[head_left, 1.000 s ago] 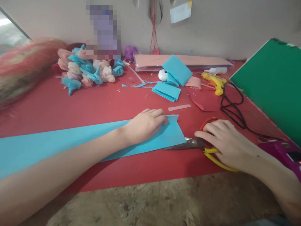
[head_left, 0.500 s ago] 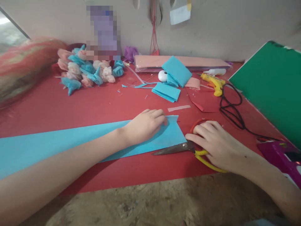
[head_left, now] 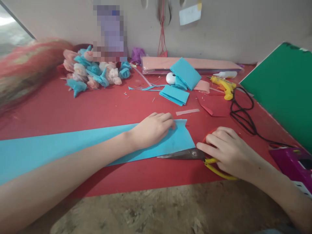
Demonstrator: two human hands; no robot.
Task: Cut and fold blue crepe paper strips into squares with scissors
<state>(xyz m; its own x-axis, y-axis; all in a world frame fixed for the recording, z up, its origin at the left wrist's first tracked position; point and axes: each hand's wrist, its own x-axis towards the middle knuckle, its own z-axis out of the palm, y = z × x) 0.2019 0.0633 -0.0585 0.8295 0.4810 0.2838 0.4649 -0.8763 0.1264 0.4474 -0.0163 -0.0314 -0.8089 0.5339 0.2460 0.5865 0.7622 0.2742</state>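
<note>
our left hand (head_left: 152, 130) lies palm down on the long blue paper strip (head_left: 73, 146), fingers pressed together and curled a little at the tips, pinning the strip's right end flat to the red table (head_left: 97, 107). the strip runs from the left edge of the view across to just short of the scissors (head_left: 192, 154), with its right end cut at a slant. our right hand (head_left: 229, 152) rests on top of the scissors' handles, fingers slightly spread over the red and yellow loops, index finger stretched toward the pivot; we cannot tell whether any finger sits inside a loop. the blades lie closed and flat on the table, tips pointing left, along the lower edge of the blue strip and touching it or just beside it, we cannot tell which

further back sit folded blue paper pieces (head_left: 180, 84), one propped against a small white round object (head_left: 170, 78), and behind them a flat pink paper stack (head_left: 190, 63) by the wall. a pile of blue and pink paper flowers (head_left: 95, 73) sits at the back left. to the right lie a yellow glue gun (head_left: 224, 86) with a black cord (head_left: 241, 112), a green board (head_left: 285, 91) leaning at the table's edge, and a magenta object (head_left: 292, 161) near our right forearm
</note>
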